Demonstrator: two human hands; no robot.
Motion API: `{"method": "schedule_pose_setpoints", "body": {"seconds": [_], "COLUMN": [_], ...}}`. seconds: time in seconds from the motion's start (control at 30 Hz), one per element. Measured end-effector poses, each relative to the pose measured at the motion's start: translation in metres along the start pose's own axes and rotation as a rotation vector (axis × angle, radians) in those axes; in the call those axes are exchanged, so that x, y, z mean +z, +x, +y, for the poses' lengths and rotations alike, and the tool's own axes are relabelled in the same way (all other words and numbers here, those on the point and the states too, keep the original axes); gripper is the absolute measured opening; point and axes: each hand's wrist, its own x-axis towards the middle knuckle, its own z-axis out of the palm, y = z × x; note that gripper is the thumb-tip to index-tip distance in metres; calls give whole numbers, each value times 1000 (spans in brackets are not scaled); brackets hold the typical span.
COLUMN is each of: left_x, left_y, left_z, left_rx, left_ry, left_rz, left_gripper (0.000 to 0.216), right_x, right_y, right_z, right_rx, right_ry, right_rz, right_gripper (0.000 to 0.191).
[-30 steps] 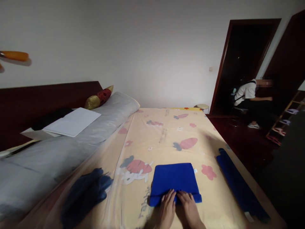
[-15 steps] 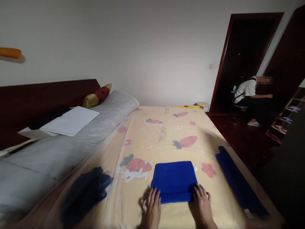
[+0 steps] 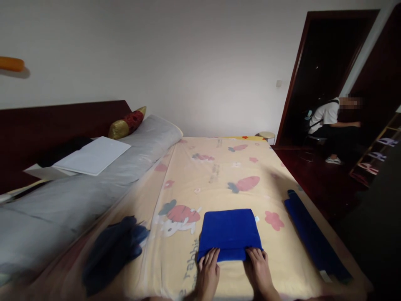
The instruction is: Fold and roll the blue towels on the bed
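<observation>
A folded blue towel point(image 3: 230, 228) lies on the patterned bedsheet, with a narrow strip turned over along its near edge. My left hand point(image 3: 209, 269) grips the near left corner, fingers bent over the strip. At the near right corner my right hand point(image 3: 260, 267) does the same, its fingertips on the fold. Both thumbs are mostly hidden. A small pale tag point(image 3: 257, 218) sticks out at the towel's right side. To the right, along the bed's edge, lies a long folded blue cloth point(image 3: 313, 236) with a white label. A crumpled dark blue cloth point(image 3: 114, 248) is on the left.
A grey bolster-like roll point(image 3: 125, 188) runs along the headboard point(image 3: 62, 121), bearing a white flat panel point(image 3: 94, 155) and a red-gold cushion point(image 3: 130, 122). Beyond the bed stand a round stool point(image 3: 266, 135) and a shoe rack point(image 3: 376, 156). A person point(image 3: 327, 121) sits by the doorway.
My hands have moved inward from the towel's side corners onto its near strip, fingers now curled over it. The view has shifted slightly; the other cloths stay put.
</observation>
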Motion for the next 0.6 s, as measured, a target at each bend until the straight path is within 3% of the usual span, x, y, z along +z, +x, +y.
{"method": "schedule_pose_setpoints", "body": {"seconds": [0.27, 0.47, 0.6], "left_x": [-16, -35, -27], "left_y": [0, 11, 16], "left_z": [-10, -8, 3], "left_rx": [-127, -254, -369], "left_ry": [15, -76, -21], "left_rz": [73, -35, -99], "left_gripper": [52, 39, 43], "right_x": [-19, -22, -18], "right_y": [19, 19, 17], "right_z": [-13, -8, -17], "right_rx": [57, 88, 128], "right_ry": [66, 29, -14], "right_rz": [-88, -159, -144], "right_gripper": [45, 38, 39]}}
